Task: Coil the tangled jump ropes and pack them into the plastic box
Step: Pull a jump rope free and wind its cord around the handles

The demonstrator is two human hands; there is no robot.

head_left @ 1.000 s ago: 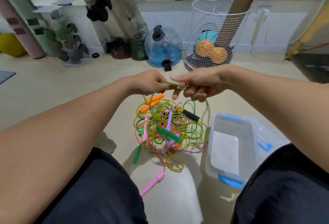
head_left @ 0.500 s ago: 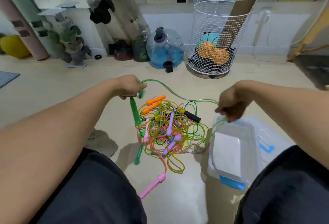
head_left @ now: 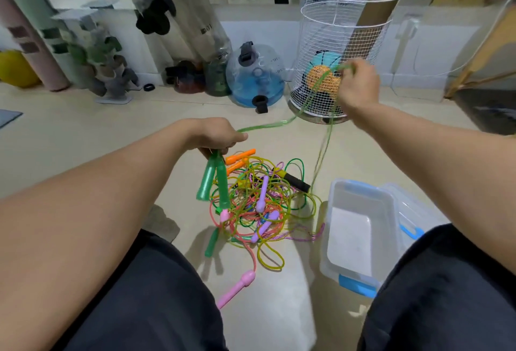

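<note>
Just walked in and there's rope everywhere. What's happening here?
A seated person is pulling a green jump rope free. The left hand grips its two green handles; the right hand lifts the cord high. The other ropes lie in a tangled pile on the floor beside the plastic box, which holds nothing yet.

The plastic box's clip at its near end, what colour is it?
Blue clip, on the clear plastic box; head view.

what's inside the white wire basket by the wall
Through the mesh of the white wire basket, a teal ball and an orange peanut-shaped ball show, with something dark near the bottom. The right hand covers part of the basket, so other contents may be hidden.
</note>
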